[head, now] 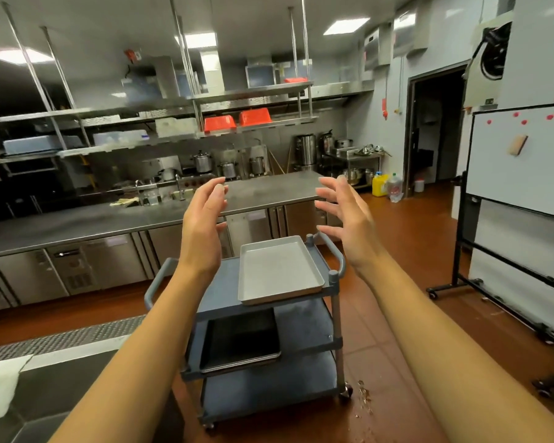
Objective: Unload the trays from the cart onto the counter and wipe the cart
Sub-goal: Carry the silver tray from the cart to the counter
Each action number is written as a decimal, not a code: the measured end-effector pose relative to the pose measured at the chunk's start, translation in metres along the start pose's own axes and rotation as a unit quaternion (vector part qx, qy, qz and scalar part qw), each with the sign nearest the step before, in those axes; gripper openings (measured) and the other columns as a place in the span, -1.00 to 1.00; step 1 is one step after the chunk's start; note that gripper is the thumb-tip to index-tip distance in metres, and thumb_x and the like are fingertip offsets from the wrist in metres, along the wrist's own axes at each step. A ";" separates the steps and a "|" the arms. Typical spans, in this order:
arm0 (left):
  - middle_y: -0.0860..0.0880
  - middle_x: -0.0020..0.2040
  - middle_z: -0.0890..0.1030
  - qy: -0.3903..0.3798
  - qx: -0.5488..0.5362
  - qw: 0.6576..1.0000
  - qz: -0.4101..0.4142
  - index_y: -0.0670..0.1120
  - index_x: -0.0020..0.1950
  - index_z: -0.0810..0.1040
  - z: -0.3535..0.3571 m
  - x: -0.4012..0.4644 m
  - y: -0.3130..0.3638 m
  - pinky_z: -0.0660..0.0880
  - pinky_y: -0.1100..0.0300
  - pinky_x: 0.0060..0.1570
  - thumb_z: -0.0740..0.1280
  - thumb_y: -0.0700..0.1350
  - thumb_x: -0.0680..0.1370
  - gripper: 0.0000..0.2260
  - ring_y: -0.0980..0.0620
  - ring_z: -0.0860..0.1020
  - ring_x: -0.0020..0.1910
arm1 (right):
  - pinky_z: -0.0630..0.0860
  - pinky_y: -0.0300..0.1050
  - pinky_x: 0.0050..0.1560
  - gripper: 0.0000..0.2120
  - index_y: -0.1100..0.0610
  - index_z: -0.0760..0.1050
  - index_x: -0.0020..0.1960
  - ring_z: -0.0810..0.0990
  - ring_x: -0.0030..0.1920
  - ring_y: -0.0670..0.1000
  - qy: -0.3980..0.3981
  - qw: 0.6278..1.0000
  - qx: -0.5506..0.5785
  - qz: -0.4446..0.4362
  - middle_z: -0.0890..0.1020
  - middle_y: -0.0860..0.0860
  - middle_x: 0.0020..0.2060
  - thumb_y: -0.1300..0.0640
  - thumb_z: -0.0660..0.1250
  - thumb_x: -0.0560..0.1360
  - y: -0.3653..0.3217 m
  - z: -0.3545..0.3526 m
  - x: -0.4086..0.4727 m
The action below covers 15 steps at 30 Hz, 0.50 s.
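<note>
Trays wait on the cart [301,342]: a silver tray [279,271] overhanging the top shelf's near edge, a dark tray [240,340] below. Both hands, left [202,231] and right [349,225], hover spread and empty; a careless bump could tip the silver one off.

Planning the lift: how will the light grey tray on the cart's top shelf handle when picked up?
The light grey tray looks like stiff, thin metal, so probably rigid and light. It overhangs the top shelf, so it may tip if pressed there. Its smooth rim could slip.
</note>
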<state>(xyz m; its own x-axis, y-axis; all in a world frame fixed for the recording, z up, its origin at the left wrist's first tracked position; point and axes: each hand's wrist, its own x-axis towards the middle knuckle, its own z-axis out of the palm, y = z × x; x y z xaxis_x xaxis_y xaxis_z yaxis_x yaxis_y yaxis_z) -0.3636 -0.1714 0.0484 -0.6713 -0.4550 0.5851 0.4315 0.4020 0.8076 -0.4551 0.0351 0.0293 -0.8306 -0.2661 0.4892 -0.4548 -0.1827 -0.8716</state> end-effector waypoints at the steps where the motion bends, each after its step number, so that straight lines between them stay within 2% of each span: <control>1: 0.09 0.37 0.56 -0.003 0.000 1.000 -0.004 0.06 0.46 0.48 0.007 0.016 -0.012 0.47 -0.17 0.35 0.11 0.26 0.60 -0.49 0.08 0.51 0.36 | 0.52 0.21 0.34 -0.47 -0.11 0.44 0.45 0.52 0.35 -0.08 -0.003 1.000 0.005 0.006 0.53 -0.08 0.35 -0.32 -0.02 0.66 0.012 -0.001 0.019; 5: 0.13 0.34 0.57 -0.005 0.012 1.000 -0.026 0.10 0.44 0.49 0.032 0.088 -0.059 0.46 -0.19 0.37 0.09 0.27 0.60 -0.50 0.08 0.51 0.34 | 0.51 0.22 0.34 -0.41 -0.10 0.45 0.44 0.52 0.35 -0.04 -0.011 0.999 0.014 0.033 0.54 -0.05 0.36 -0.37 -0.01 0.58 0.058 -0.001 0.103; 9: 0.12 0.32 0.58 0.007 0.015 0.999 -0.040 0.11 0.42 0.49 0.041 0.139 -0.101 0.48 -0.20 0.34 0.09 0.26 0.62 -0.53 0.08 0.53 0.33 | 0.50 0.24 0.35 -0.48 -0.06 0.44 0.45 0.53 0.35 -0.04 -0.022 0.998 0.019 0.047 0.54 -0.04 0.35 -0.29 -0.03 0.69 0.099 0.005 0.168; 15: 0.08 0.33 0.57 0.029 0.010 0.996 -0.079 0.10 0.42 0.50 0.052 0.202 -0.162 0.48 -0.18 0.33 0.09 0.28 0.59 -0.50 0.04 0.52 0.32 | 0.53 0.21 0.31 -0.49 -0.04 0.44 0.46 0.54 0.32 -0.04 -0.047 0.996 -0.010 0.074 0.55 -0.03 0.33 -0.26 -0.03 0.70 0.156 0.021 0.243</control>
<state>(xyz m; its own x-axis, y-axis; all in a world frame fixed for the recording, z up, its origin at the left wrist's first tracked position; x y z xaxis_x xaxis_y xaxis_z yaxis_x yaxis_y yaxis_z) -0.6007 -0.2869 0.0322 -0.6936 -0.5585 0.4549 0.3104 0.3382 0.8884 -0.7212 -0.0783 0.0132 -0.8558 -0.3761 0.3552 -0.3371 -0.1155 -0.9344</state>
